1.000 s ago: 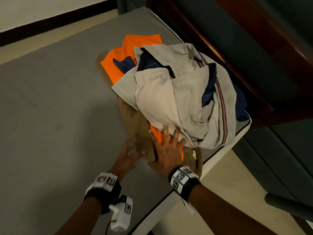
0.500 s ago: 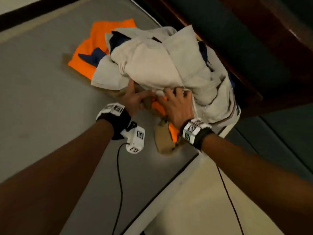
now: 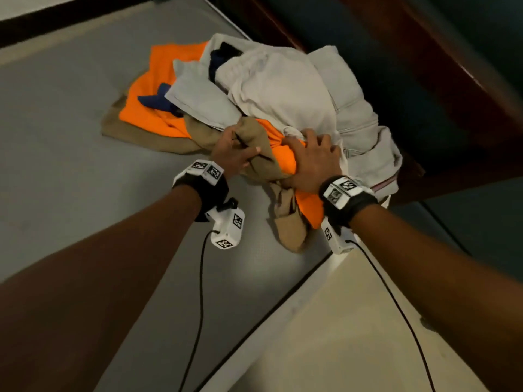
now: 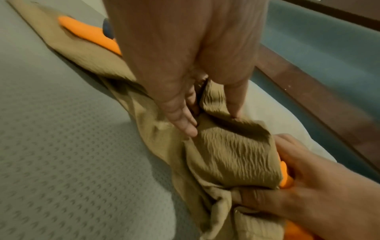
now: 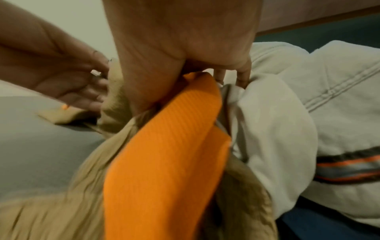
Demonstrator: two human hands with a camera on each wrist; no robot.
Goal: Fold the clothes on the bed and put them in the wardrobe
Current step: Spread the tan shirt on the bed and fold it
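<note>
A heap of clothes lies at the far right corner of the grey bed (image 3: 70,193): a cream garment (image 3: 283,89) on top, with an orange garment (image 3: 152,103), a tan garment (image 3: 135,134) and a bit of navy cloth (image 3: 154,100) beneath. My left hand (image 3: 240,149) pinches a bunched fold of the tan garment (image 4: 230,155) at the heap's near edge. Right beside it, my right hand (image 3: 308,154) grips the orange garment (image 5: 164,162) together with tan cloth, its fingertips (image 5: 242,79) against the cream garment (image 5: 277,129). Both gripped ends are lifted off the bed.
The bed's white edge (image 3: 283,315) runs diagonally below my right wrist, with pale floor (image 3: 353,321) beyond it. Dark wood and teal panels (image 3: 424,66) stand close behind the heap on the right. Bare grey mattress stretches to the left.
My hands went from lying flat at the heap's near edge to gripping the tan and orange cloth. That cloth is now bunched and raised, and the cream garment has been pushed back.
</note>
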